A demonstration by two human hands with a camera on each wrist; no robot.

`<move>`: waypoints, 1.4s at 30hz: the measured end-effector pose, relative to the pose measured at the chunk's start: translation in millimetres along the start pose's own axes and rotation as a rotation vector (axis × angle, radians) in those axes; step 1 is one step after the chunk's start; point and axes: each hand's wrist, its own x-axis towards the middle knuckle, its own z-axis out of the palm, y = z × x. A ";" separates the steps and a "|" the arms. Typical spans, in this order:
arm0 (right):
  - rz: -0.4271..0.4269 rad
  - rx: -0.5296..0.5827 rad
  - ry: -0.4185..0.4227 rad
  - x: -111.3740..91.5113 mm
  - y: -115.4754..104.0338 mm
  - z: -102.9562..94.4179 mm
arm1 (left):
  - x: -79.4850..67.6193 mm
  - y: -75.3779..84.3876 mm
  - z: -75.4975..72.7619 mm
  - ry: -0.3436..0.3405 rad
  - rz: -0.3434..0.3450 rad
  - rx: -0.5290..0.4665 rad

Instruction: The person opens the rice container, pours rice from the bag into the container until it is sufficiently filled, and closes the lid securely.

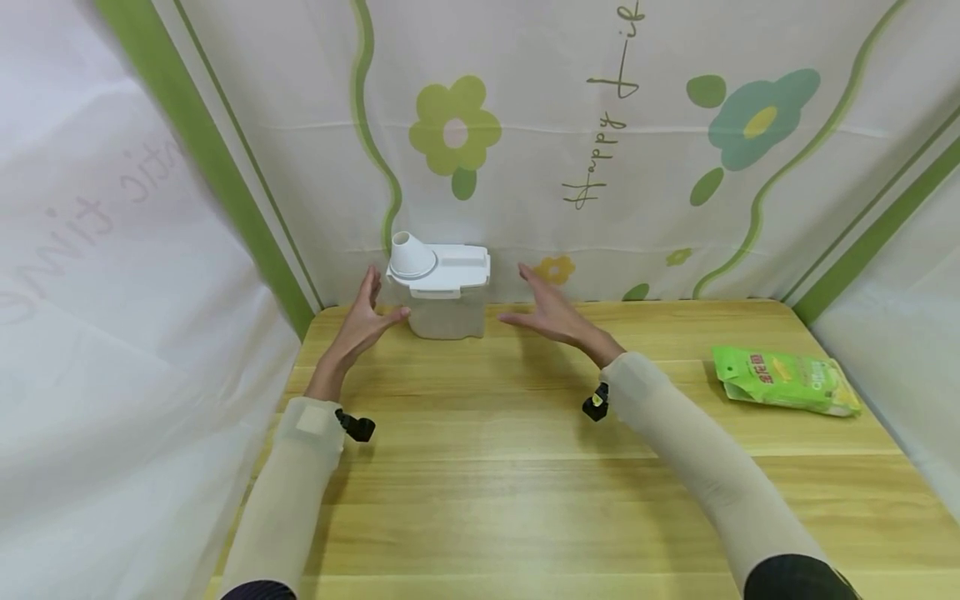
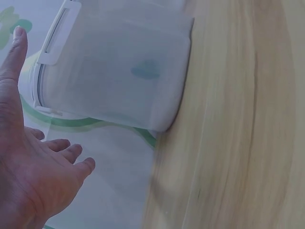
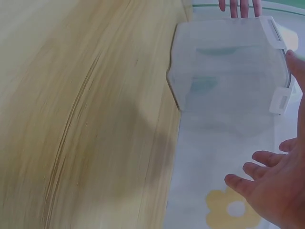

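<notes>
Fingers spread, left hand [image 1: 362,323] and right hand [image 1: 557,315] flank the translucent, boxy plastic container [image 1: 448,302] just left of the head view's centre: probably light, stiff, slick, best held by both side walls, not its white lid [image 1: 461,260]!

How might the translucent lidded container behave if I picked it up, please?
The container is probably stiff, as it stands upright without sagging. It is likely light for its size, since the backdrop shows faintly through it. Its smooth sides may be slippery.
</notes>
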 end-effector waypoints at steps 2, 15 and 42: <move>0.001 0.028 0.003 3.3 -2.3 2.6 | 1.6 0.3 0.9 0.006 0.010 -0.021; -0.009 0.209 -0.005 24.9 -14.7 21.3 | 14.2 6.7 4.6 0.019 -0.030 -0.182; -0.058 0.412 0.083 57.9 -27.9 42.4 | 33.1 8.7 15.2 0.034 0.012 -0.256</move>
